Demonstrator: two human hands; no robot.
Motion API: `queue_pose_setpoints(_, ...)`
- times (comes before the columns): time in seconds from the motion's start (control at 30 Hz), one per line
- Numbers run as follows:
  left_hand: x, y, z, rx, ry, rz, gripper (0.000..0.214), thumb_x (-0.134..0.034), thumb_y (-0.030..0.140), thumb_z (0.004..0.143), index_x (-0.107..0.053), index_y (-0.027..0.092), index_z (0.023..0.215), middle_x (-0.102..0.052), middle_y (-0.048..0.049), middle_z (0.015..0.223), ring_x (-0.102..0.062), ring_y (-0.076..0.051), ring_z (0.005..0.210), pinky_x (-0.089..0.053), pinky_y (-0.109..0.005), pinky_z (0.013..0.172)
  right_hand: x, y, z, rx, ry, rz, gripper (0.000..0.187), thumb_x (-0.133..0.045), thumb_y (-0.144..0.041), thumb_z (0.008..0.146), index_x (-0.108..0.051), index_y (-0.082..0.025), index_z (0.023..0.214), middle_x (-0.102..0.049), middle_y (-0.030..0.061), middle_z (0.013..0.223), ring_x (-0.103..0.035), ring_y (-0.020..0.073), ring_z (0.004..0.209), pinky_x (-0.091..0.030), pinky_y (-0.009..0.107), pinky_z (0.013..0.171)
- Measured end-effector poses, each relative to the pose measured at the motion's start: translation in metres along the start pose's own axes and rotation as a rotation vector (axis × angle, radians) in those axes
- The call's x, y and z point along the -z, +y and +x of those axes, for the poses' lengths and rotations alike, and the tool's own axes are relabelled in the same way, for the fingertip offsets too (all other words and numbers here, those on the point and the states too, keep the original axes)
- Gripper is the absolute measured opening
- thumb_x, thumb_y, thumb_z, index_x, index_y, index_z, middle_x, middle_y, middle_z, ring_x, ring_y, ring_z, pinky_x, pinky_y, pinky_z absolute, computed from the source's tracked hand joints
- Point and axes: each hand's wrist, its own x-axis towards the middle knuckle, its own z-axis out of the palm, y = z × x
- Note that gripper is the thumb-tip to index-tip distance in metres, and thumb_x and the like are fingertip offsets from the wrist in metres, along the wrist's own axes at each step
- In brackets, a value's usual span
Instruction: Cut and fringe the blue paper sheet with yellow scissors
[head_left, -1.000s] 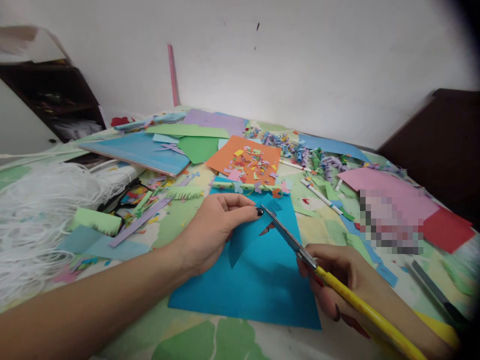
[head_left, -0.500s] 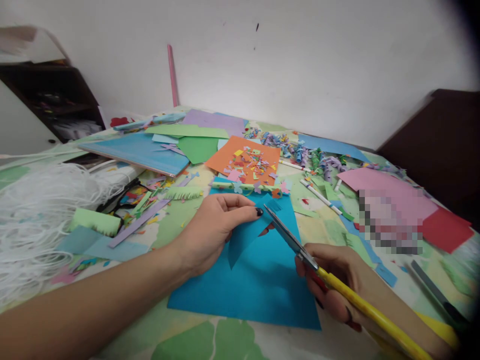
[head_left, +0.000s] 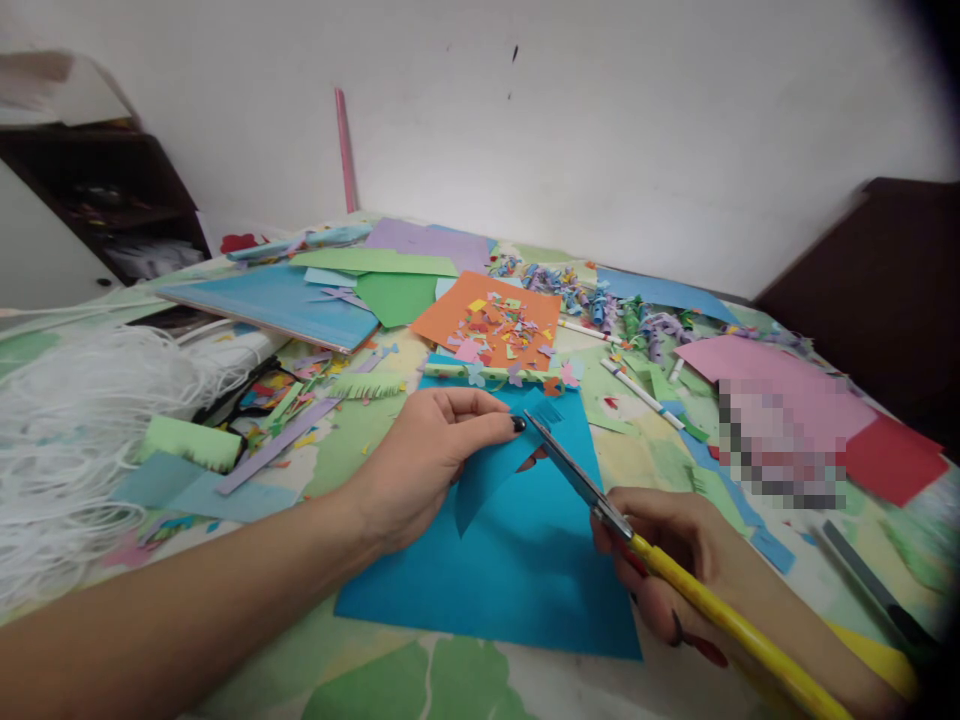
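My left hand (head_left: 439, 450) pinches a strip of blue paper (head_left: 484, 480) between thumb and fingers. Fine slits fringe the strip's far right end, and its near end hangs down in a point. My right hand (head_left: 667, 560) is wrapped round a pair of scissors (head_left: 585, 485) with long yellow handles. The blades look nearly closed, with their tips at the strip's edge beside my left thumb. Beneath both hands lies a larger blue sheet (head_left: 480, 600). Part of the strip is hidden behind my left fingers.
An orange sheet (head_left: 435, 320) bearing paper scraps lies beyond my hands. White cord (head_left: 90, 430) heaps up at the left near a blue book (head_left: 285, 305). Markers (head_left: 641, 393), curled paper ribbons (head_left: 600, 305) and pink paper (head_left: 772, 390) lie right. A knife-like blade (head_left: 862, 565) rests far right.
The scissors and my right hand have shifted very slightly to the left along the strip's edge. My left hand holds the strip in almost the same place.
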Motion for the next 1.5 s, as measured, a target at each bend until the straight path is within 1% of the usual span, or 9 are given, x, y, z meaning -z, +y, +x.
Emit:
queue_pose_setpoints(0.17,0.001,0.0,0.001,0.009,0.0,0.005,0.017,-0.08,0.023,0.059,-0.066,0.015,0.065,-0.065,-0.001,0.06,-0.056,-0.011,0.054,-0.043,-0.023,0.052,0.001,0.003,0.001,-0.019,0.002,0.004,0.045,-0.088,-0.043,0.058,-0.053,-0.019,0.075,-0.049,-0.0079,0.044,-0.03,0.0023,0.032,-0.023,0.012,0.028)
queue_pose_setpoints(0.27,0.001,-0.001,0.001,0.006,-0.002,0.004,0.018,-0.08,0.025,0.059,-0.067,0.014,0.066,-0.066,-0.0014,0.061,-0.056,-0.011,0.055,-0.044,-0.022,0.053,0.001,0.002,0.001,-0.008,0.024,-0.018,0.045,-0.088,-0.043,0.057,-0.054,-0.018,0.073,-0.049,-0.0078,0.044,-0.03,0.0017,0.032,-0.023,0.011,0.028)
queue_pose_setpoints(0.5,0.001,-0.001,0.0,0.006,-0.005,0.007,0.015,-0.078,0.024,0.063,-0.066,0.015,0.067,-0.065,-0.0011,0.062,-0.056,-0.011,0.056,-0.043,-0.022,0.052,0.002,0.005,0.001,-0.016,0.01,-0.002,0.04,-0.086,-0.039,0.061,-0.054,-0.02,0.076,-0.05,-0.0085,0.044,-0.03,0.0017,0.03,-0.023,0.01,0.026)
queue_pose_setpoints(0.8,0.002,-0.004,0.001,-0.015,-0.017,0.004,0.019,-0.079,0.028,0.062,-0.066,0.016,0.07,-0.063,-0.0014,0.064,-0.054,-0.011,0.056,-0.04,-0.023,0.052,0.004,0.009,0.003,0.007,-0.013,0.045,0.039,-0.087,-0.034,0.062,-0.053,-0.019,0.074,-0.054,-0.0074,0.044,-0.032,0.0019,0.031,-0.025,0.008,0.027)
queue_pose_setpoints(0.97,0.003,-0.003,0.002,-0.022,-0.016,0.019,0.025,-0.081,0.032,0.058,-0.066,0.016,0.069,-0.062,-0.0015,0.063,-0.054,-0.013,0.057,-0.04,-0.025,0.053,0.005,0.008,0.002,0.034,-0.016,0.012,0.042,-0.084,-0.044,0.066,-0.052,-0.019,0.076,-0.052,-0.0071,0.045,-0.031,0.0015,0.031,-0.024,0.009,0.027)
queue_pose_setpoints(1.13,0.003,-0.003,0.002,-0.032,-0.016,0.076,0.018,-0.076,0.029,0.062,-0.065,0.016,0.067,-0.061,-0.0014,0.063,-0.052,-0.012,0.057,-0.04,-0.025,0.054,0.006,0.003,0.001,0.086,-0.074,-0.007,0.056,-0.083,-0.06,0.059,-0.051,-0.017,0.077,-0.05,-0.0059,0.05,-0.029,0.001,0.035,-0.025,0.011,0.03)
queue_pose_setpoints(1.3,0.001,-0.002,0.001,-0.016,-0.006,0.075,0.018,-0.076,0.028,0.062,-0.064,0.016,0.067,-0.061,-0.0011,0.063,-0.052,-0.012,0.057,-0.038,-0.024,0.053,0.008,0.01,0.001,0.082,-0.081,0.011,0.053,-0.083,-0.055,0.063,-0.053,-0.017,0.083,-0.048,-0.0066,0.052,-0.027,0.0014,0.037,-0.025,0.01,0.03)
queue_pose_setpoints(1.37,0.001,-0.002,0.001,-0.02,0.001,0.074,0.017,-0.076,0.028,0.062,-0.064,0.016,0.066,-0.06,0.0,0.061,-0.05,-0.011,0.055,-0.037,-0.023,0.051,0.007,0.011,0.001,0.095,-0.087,0.005,0.053,-0.082,-0.056,0.063,-0.053,-0.017,0.084,-0.049,-0.0067,0.052,-0.027,0.0013,0.038,-0.025,0.01,0.03)
queue_pose_setpoints(1.5,0.001,-0.002,0.001,-0.038,0.01,0.077,0.017,-0.075,0.026,0.061,-0.062,0.016,0.064,-0.057,0.0022,0.057,-0.046,-0.008,0.051,-0.034,-0.021,0.048,0.005,0.006,0.001,0.072,-0.071,-0.026,0.064,-0.075,-0.072,0.058,-0.052,-0.017,0.081,-0.049,-0.0063,0.052,-0.028,0.0013,0.038,-0.025,0.011,0.031)
